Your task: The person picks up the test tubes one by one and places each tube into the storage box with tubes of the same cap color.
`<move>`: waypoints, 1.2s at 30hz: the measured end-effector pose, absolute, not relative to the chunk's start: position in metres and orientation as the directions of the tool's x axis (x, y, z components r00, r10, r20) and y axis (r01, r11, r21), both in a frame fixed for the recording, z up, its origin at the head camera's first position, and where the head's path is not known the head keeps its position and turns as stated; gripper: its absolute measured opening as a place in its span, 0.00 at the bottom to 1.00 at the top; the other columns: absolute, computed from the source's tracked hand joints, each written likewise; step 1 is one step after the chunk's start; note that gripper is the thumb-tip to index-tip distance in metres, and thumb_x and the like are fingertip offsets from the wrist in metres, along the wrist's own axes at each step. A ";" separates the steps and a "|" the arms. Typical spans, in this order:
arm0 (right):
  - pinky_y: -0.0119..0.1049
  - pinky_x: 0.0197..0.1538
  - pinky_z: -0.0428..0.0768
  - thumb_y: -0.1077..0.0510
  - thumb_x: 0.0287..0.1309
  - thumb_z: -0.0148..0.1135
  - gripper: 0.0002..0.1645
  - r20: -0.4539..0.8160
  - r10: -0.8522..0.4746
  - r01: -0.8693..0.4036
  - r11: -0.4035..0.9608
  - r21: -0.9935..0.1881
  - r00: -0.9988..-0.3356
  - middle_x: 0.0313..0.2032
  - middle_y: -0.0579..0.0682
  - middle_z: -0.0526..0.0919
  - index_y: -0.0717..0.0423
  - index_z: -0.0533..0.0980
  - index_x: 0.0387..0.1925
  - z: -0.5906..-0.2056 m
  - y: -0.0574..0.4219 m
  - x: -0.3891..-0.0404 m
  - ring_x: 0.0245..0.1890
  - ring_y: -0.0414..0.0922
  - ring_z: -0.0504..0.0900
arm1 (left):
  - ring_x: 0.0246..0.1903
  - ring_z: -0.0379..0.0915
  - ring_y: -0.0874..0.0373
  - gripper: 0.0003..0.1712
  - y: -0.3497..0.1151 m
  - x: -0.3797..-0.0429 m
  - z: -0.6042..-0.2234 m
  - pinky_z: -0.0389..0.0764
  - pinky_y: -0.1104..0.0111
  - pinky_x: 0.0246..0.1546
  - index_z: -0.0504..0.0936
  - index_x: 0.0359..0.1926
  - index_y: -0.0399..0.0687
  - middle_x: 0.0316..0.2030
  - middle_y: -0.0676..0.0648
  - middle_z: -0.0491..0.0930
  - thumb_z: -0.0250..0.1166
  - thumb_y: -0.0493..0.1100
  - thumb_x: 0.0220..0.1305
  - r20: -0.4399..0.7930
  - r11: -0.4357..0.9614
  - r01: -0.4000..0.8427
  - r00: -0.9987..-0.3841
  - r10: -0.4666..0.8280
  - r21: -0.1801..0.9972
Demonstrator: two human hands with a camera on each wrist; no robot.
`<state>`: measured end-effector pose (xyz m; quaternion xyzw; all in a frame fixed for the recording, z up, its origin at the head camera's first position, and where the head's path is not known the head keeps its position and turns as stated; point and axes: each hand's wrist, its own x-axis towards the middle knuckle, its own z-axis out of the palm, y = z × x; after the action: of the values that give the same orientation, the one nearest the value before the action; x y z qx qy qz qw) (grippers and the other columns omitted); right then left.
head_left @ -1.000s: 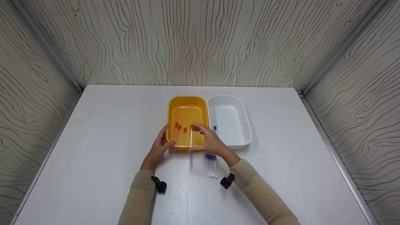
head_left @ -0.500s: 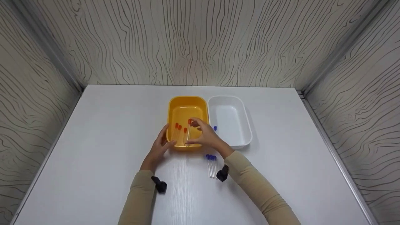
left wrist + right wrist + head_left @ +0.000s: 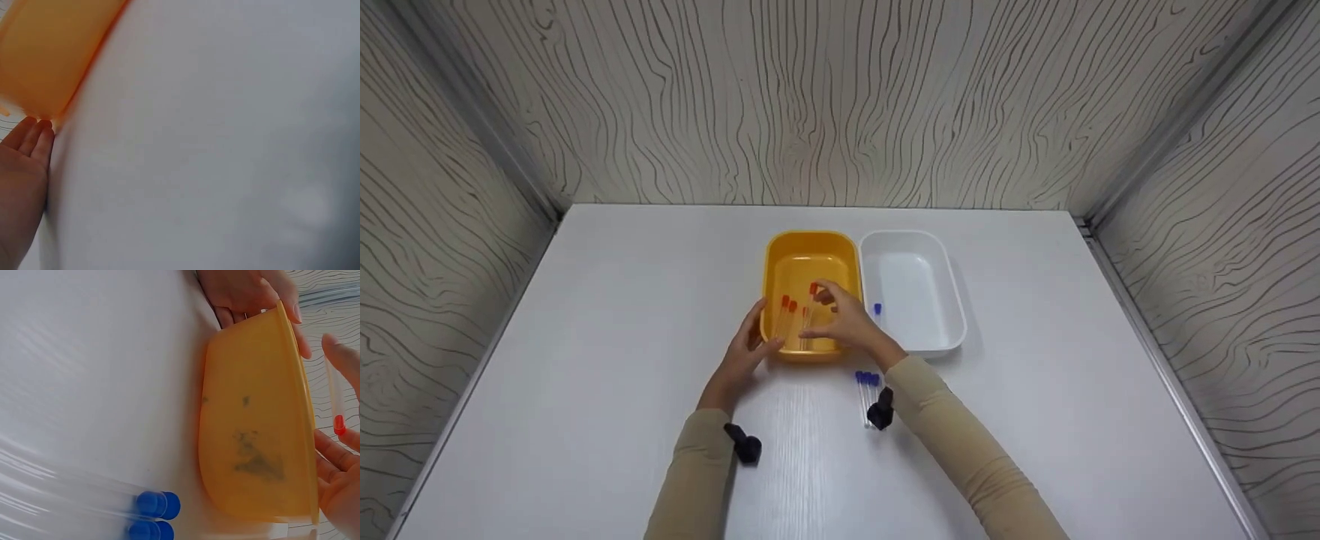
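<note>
My right hand pinches a clear test tube with a red cap lengthwise between thumb and finger, over the yellow tray. In the right wrist view the tube's red cap shows by a fingertip, beyond the rim. Several other red-capped test tubes lie inside the tray towards its front. At the front left corner my left hand holds the tray, thumb over the rim. Its fingers rest against the outer wall in the left wrist view.
A white tray stands right beside the yellow one, with a blue-capped test tube along its left wall. Several blue-capped test tubes lie on the white table in front, partly under my right wrist camera. Patterned walls enclose the table.
My right hand has carried the red-capped tube slightly left and farther back, from the tray's front rim to over its inside. The left hand has stayed at the corner.
</note>
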<state>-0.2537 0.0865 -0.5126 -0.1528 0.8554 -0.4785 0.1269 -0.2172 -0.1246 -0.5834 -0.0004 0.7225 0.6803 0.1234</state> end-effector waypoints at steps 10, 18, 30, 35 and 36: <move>0.49 0.67 0.73 0.48 0.43 0.77 0.54 -0.136 -0.356 -0.101 0.574 -0.812 -0.924 0.61 0.55 0.74 0.53 0.59 0.70 -0.517 0.078 -0.257 0.61 0.53 0.72 | 0.76 0.48 0.52 0.44 -0.123 -0.218 -0.583 0.52 0.47 0.75 0.50 0.71 0.83 0.76 0.55 0.51 0.65 0.53 0.62 -0.195 0.088 -0.182 -0.966 0.170 0.979; 0.48 0.69 0.71 0.44 0.39 0.78 0.59 -0.197 -0.325 -0.076 0.667 -0.741 -0.925 0.65 0.55 0.70 0.51 0.58 0.71 -0.522 0.070 -0.257 0.62 0.52 0.72 | 0.76 0.48 0.52 0.43 -0.124 -0.218 -0.584 0.53 0.47 0.75 0.50 0.70 0.84 0.76 0.55 0.50 0.65 0.54 0.61 -0.199 0.110 -0.183 -0.967 0.158 0.977; 0.46 0.72 0.67 0.41 0.40 0.77 0.57 -0.209 -0.307 -0.111 0.767 -0.631 -0.928 0.68 0.53 0.68 0.50 0.60 0.70 -0.525 0.067 -0.258 0.66 0.50 0.69 | 0.77 0.46 0.51 0.43 -0.123 -0.215 -0.579 0.51 0.49 0.76 0.50 0.72 0.77 0.76 0.53 0.50 0.64 0.50 0.63 -0.169 0.072 -0.158 -0.970 0.173 0.985; 0.48 0.73 0.65 0.39 0.39 0.76 0.58 -0.228 -0.299 -0.099 0.780 -0.618 -0.927 0.70 0.52 0.65 0.47 0.59 0.71 -0.524 0.065 -0.257 0.69 0.50 0.67 | 0.77 0.47 0.52 0.44 -0.125 -0.216 -0.580 0.52 0.49 0.75 0.50 0.72 0.78 0.76 0.54 0.50 0.65 0.52 0.63 -0.188 0.087 -0.176 -0.968 0.164 0.981; 0.48 0.74 0.65 0.38 0.39 0.76 0.58 -0.231 -0.297 -0.098 0.783 -0.614 -0.926 0.70 0.52 0.65 0.46 0.59 0.71 -0.524 0.065 -0.257 0.69 0.50 0.66 | 0.77 0.47 0.52 0.44 -0.125 -0.217 -0.581 0.52 0.48 0.75 0.50 0.72 0.79 0.76 0.55 0.50 0.65 0.52 0.63 -0.194 0.089 -0.181 -0.967 0.163 0.979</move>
<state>-0.2569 0.0647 -0.5241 -0.1063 0.9306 -0.3119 0.1595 -0.2167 -0.1248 -0.5806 -0.0061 0.7269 0.6748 0.1276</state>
